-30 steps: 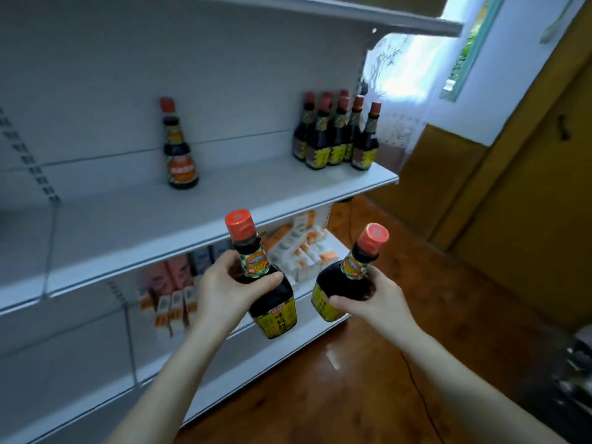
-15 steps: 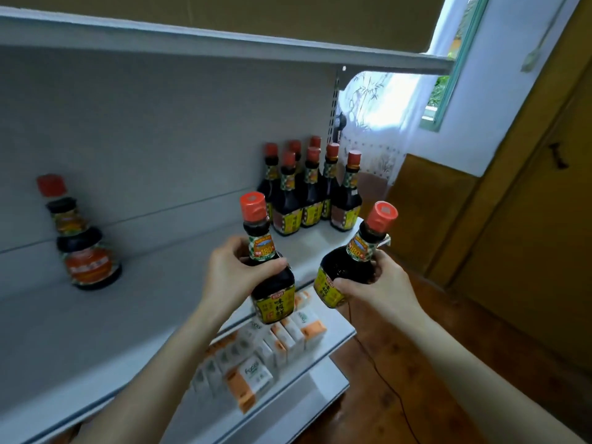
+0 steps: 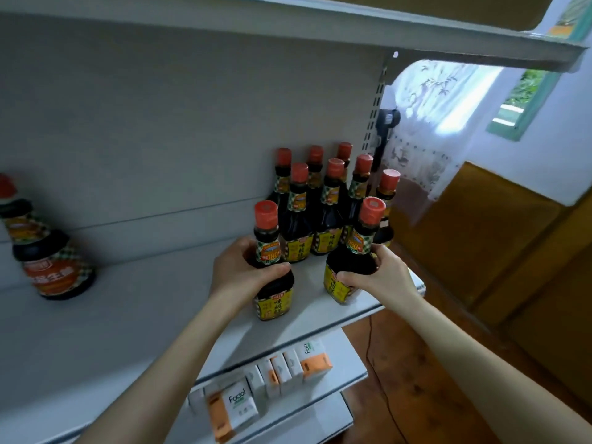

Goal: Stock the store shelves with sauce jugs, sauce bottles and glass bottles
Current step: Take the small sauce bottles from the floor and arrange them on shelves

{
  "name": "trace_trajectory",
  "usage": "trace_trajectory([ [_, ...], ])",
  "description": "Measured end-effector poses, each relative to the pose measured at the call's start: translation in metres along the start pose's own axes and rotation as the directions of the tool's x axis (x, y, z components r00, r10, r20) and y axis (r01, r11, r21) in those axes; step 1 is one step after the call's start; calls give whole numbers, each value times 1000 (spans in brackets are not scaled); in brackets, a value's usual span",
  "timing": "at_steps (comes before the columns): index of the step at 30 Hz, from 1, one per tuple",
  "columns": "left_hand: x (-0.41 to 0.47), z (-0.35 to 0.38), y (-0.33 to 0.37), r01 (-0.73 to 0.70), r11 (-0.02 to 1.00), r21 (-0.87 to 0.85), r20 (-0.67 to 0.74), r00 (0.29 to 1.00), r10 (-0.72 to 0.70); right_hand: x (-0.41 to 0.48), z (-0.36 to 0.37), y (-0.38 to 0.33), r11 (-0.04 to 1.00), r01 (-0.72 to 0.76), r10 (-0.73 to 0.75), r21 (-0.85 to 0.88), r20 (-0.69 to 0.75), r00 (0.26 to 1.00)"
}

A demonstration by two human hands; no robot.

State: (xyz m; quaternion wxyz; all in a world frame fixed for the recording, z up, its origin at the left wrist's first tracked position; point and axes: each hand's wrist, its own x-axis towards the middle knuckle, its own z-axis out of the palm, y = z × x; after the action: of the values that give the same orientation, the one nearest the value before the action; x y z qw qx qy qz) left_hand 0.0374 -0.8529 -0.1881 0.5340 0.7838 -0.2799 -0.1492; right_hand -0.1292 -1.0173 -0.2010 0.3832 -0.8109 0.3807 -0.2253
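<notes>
Gripping one sauce bottle each, I see my left hand (image 3: 246, 270) wrapped round the upright left bottle (image 3: 274, 302) and my right hand (image 3: 381, 277) round the tilted right bottle (image 3: 349, 259), both at the shelf (image 3: 144, 331) front; just behind stands the bottle cluster (image 3: 326, 216).

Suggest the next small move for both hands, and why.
Probably set both down upright in front of the standing bottles. The left hand grips the left bottle, the right hand the tilted right bottle, both at the shelf front.
</notes>
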Motion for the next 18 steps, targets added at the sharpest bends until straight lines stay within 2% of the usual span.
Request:
trace_trajectory([
  [4,-1,12,-2,66,998,22,-68,996,-65,21,-2,6,997,60,-57,-42,75,996],
  [9,-6,18,6,97,995,8,-110,989,-95,37,-5,7,998,70,-69,6,195,978],
  [15,-15,23,5,78,996,-53,-125,989,-84,43,-14,0,996,89,-89,19,374,923],
  [16,-16,23,5,73,996,-53,-127,989,-79,44,-18,-4,994,107,-106,17,357,928],
  [18,-17,24,6,65,997,-52,-134,988,-71,46,-26,-15,987,158,-156,8,220,963],
])
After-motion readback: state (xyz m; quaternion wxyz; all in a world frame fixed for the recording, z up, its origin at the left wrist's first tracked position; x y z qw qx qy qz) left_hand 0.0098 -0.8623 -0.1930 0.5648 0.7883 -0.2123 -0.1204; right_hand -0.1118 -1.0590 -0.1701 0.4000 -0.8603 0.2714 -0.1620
